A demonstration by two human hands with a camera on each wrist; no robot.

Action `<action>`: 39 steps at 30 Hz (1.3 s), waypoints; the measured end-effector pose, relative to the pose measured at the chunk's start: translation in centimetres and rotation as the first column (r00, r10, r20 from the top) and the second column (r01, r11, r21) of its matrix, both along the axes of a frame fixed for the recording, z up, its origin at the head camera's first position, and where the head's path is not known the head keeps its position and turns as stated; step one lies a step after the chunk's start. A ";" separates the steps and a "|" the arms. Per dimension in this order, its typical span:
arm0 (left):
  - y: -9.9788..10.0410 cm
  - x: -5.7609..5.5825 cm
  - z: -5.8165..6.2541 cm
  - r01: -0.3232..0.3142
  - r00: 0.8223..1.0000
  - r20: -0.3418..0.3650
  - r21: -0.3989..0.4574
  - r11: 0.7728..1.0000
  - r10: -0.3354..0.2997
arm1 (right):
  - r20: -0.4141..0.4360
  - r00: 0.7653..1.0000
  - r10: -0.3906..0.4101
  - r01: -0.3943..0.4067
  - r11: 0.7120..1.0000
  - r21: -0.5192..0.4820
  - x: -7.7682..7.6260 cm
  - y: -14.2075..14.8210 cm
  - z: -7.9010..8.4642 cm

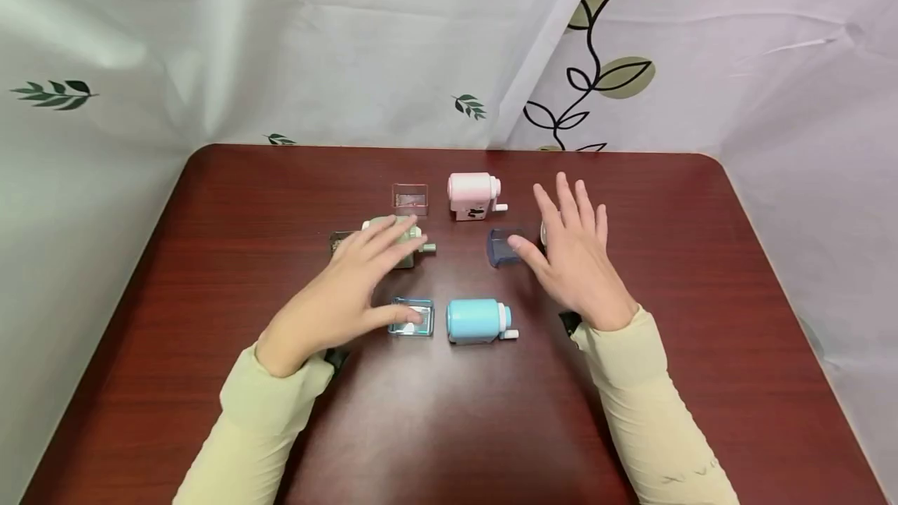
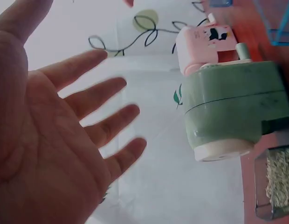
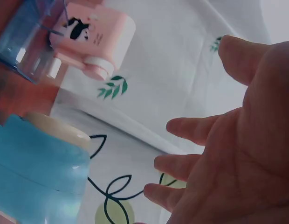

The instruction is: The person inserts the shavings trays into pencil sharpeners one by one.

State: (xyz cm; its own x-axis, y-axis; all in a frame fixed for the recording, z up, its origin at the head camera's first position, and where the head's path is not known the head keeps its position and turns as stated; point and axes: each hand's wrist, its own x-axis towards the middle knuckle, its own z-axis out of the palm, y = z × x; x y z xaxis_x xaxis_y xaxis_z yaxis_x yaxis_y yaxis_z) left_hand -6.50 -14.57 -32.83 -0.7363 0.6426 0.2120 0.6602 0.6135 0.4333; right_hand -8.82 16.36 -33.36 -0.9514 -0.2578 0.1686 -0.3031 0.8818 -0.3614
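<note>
My left hand, fingers spread and holding nothing, is over a green crank pencil sharpener and partly covers it. Its thumb overlaps a clear blue shavings drawer in the head view. In the left wrist view the green sharpener stands beside a clear drawer with shavings. My right hand is likewise spread and empty, above a blue sharpener that it mostly hides in the head view. Just left of this hand lies a dark blue clear drawer.
A pink sharpener stands at the back middle, with a clear pinkish drawer to its left. Nearer the front is a light blue sharpener. All are on a dark red wooden table, with a patterned white curtain behind.
</note>
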 end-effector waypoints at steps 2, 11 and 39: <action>-0.2 0.7 0.0 0.032 0.999 -0.008 0.005 0.999 -0.032 | 0.003 1.000 0.026 -0.026 1.000 0.009 0.2 0.0 -0.1; -1.4 2.4 -2.0 0.021 0.999 0.041 -0.077 0.997 -0.018 | -0.005 0.996 0.089 -0.089 0.996 0.014 1.3 0.0 -0.7; -0.4 2.9 -7.1 -0.172 0.976 0.115 -0.094 0.981 0.183 | -0.017 0.973 0.230 -0.230 0.973 -0.021 3.5 -0.3 -1.2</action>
